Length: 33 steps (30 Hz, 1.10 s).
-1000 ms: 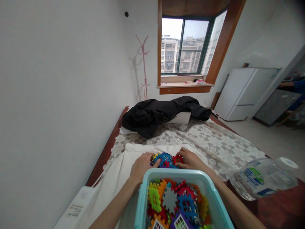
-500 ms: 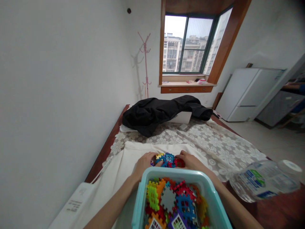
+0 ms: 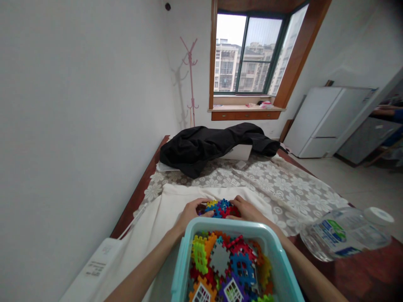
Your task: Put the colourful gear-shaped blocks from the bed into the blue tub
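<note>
A cluster of joined plastic interlocking tiles (image 3: 220,208), blue, red and yellow, rests on the white cloth (image 3: 163,222) just beyond the bin. My left hand (image 3: 189,213) holds its left side with the thumb laid across it. My right hand (image 3: 247,208) grips its right side, fingers curled over the red tile. Nearest to me stands a light blue plastic bin (image 3: 184,251) filled with several loose tiles (image 3: 229,268) in orange, green, grey, red, blue and purple. Both forearms run past the bin's sides.
A clear water bottle (image 3: 346,237) lies on its side at the right on the dark wooden surface. A flowered lace cloth (image 3: 283,188) and a black jacket (image 3: 208,147) lie farther back. A white box (image 3: 94,264) is at left by the wall. A white fridge (image 3: 327,121) stands at right.
Both hands have closed in tighter around the tile cluster, and the view has shifted slightly so that the bin sits a little lower and to the left.
</note>
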Each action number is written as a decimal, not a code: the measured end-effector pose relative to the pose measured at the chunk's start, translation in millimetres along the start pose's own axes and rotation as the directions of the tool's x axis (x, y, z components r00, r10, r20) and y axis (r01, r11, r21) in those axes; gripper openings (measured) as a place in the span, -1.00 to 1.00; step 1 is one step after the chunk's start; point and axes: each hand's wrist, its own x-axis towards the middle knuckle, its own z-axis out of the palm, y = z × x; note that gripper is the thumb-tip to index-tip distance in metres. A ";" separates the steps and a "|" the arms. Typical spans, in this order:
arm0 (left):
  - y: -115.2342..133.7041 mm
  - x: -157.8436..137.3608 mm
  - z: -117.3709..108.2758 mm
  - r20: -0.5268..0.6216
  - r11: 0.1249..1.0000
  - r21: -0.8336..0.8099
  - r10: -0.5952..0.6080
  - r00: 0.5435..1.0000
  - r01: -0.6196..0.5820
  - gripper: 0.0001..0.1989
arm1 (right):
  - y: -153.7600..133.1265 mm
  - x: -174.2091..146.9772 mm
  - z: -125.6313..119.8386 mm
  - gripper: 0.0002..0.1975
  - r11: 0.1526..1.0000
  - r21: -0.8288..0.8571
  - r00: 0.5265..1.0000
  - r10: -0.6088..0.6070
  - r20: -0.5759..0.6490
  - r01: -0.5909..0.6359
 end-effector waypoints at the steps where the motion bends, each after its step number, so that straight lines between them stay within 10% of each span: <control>1: 1.1 -0.1 0.0 0.001 1.000 -0.025 -0.004 1.000 0.004 -0.44 | -0.7 0.5 2.1 -0.34 1.000 0.008 1.000 -0.003 -0.018 0.003; 6: 11.0 -3.1 -4.9 -0.058 0.984 0.176 0.026 0.998 -0.015 -0.45 | -7.8 -2.7 2.4 -0.37 0.999 -0.041 0.996 -0.019 -0.093 0.016; 12: 20.5 -10.6 -13.3 -0.129 0.791 0.611 0.070 0.989 0.024 -0.48 | -12.0 -17.7 -22.3 -0.33 0.941 -0.193 0.958 0.254 -0.135 -0.277; 27: 13.0 -5.2 -21.9 0.038 0.991 0.080 -0.110 0.993 0.107 -0.38 | -16.3 -24.0 -26.9 -0.49 0.996 0.058 0.998 0.062 0.031 -0.064; 33: 15.8 -12.5 -32.7 -0.015 0.949 0.270 -0.167 0.986 0.165 -0.29 | -5.9 -30.4 -38.8 -0.66 0.987 0.159 0.997 -0.009 0.083 -0.005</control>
